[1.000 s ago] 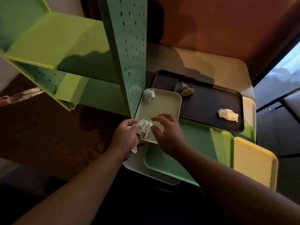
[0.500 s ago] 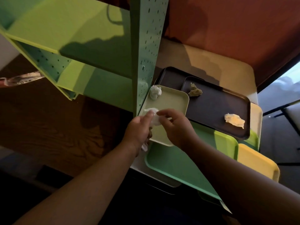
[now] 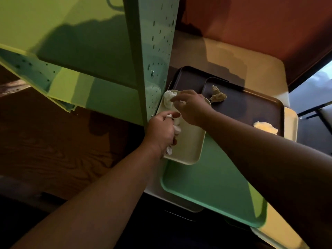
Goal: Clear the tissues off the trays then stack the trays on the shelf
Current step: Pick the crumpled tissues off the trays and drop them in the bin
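My left hand (image 3: 161, 131) grips a bundle of crumpled white tissues (image 3: 175, 127) over the small pale green tray (image 3: 190, 142). My right hand (image 3: 191, 108) reaches to the tray's far corner, its fingertips touching a white tissue ball (image 3: 168, 99) there. A dark brown tray (image 3: 251, 112) behind holds a beige crumpled tissue (image 3: 217, 95) and a pale yellowish tissue (image 3: 265, 127). Under these lie a large green tray (image 3: 215, 191) and a second brown tray (image 3: 188, 79). The green shelf unit (image 3: 154, 51) stands directly to the left.
More trays lie stacked on the cream table (image 3: 251, 69): a yellow tray (image 3: 290, 123) to the right and a white tray (image 3: 179, 203) beneath the green one. A wooden floor (image 3: 62, 141) lies to the left, a reddish wall (image 3: 251, 24) behind.
My right hand let go of the tissue near my left hand and moved forward to the tissue ball at the tray's far corner. My left hand keeps its bundle. The view moved closer.
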